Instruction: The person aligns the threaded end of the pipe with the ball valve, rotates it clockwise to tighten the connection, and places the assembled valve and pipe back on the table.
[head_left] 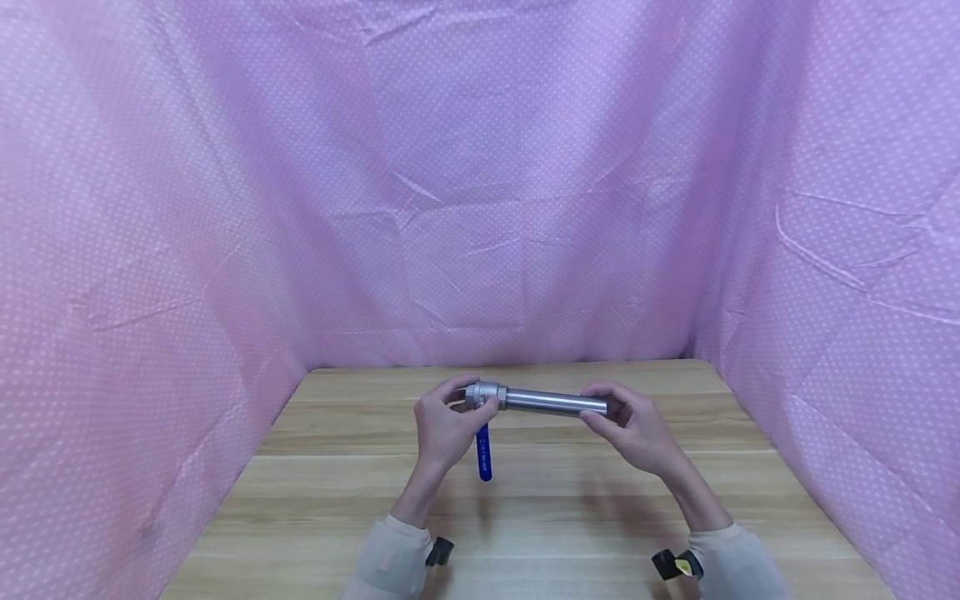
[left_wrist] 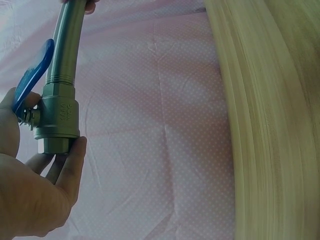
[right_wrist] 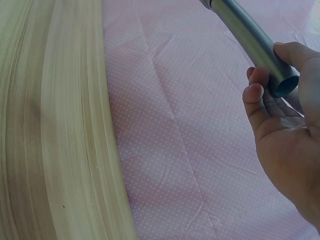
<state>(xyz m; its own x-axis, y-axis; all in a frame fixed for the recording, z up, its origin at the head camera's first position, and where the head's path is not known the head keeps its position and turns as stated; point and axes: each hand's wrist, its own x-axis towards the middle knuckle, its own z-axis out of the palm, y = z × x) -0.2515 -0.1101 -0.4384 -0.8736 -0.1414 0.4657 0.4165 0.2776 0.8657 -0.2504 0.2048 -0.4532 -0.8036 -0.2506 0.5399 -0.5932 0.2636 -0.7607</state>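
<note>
A metal ball valve [head_left: 489,392] with a blue lever handle [head_left: 483,454] is held above the table by my left hand [head_left: 446,427], thumb and fingers around its body. From the valve's right end runs a straight steel pipe [head_left: 551,402], joined in line with it. Its far end is pinched between the thumb and fingers of my right hand [head_left: 637,429]. In the left wrist view, the valve body [left_wrist: 57,115] meets the pipe at a threaded section that partly shows. The right wrist view shows the pipe's open hollow end [right_wrist: 285,86].
Beneath both hands lies a light wooden table [head_left: 540,508]. Pink dotted cloth [head_left: 517,208] hangs behind it and along both sides. Dark straps [head_left: 675,565] sit by the sleeves at each wrist.
</note>
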